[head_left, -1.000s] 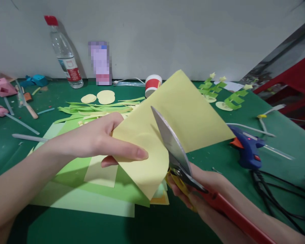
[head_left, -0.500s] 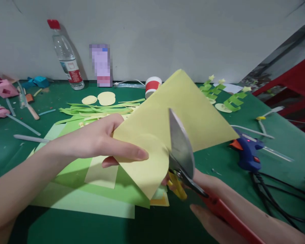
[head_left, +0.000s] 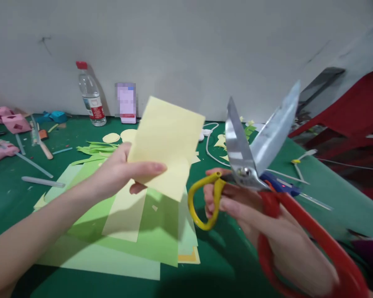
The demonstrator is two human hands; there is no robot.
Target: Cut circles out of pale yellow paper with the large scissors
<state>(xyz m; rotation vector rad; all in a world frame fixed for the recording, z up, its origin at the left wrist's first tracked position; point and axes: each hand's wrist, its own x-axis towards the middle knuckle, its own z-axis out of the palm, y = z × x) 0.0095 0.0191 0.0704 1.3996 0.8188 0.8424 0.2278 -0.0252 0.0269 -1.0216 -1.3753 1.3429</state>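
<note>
My left hand (head_left: 121, 169) pinches a pale yellow sheet of paper (head_left: 166, 136) between thumb and fingers, raised above the table. To the right, my right hand (head_left: 255, 215) holds large scissors (head_left: 244, 171) with one yellow and one red handle. Their blades are spread wide, point upward and stand apart from the paper. Beneath my left hand lies a stack of green paper sheets (head_left: 161, 231), with a pale yellow strip (head_left: 127, 219) on top. Behind it are thin green paper strips (head_left: 95, 151) and cut yellow paper circles (head_left: 111, 138).
A water bottle (head_left: 93, 99) and a phone (head_left: 127, 103) stand against the wall. Pink folded shapes (head_left: 15, 123) and glue sticks (head_left: 43, 182) lie at left. A blue glue gun (head_left: 281, 184) sits behind my right hand. Yellow paper scraps (head_left: 221, 141) lie behind the scissors.
The scissors, earlier cutting into the paper, have moved right, off it, with blades spread apart. The yellow sheet in my left hand is now smaller. The view has tilted up slightly.
</note>
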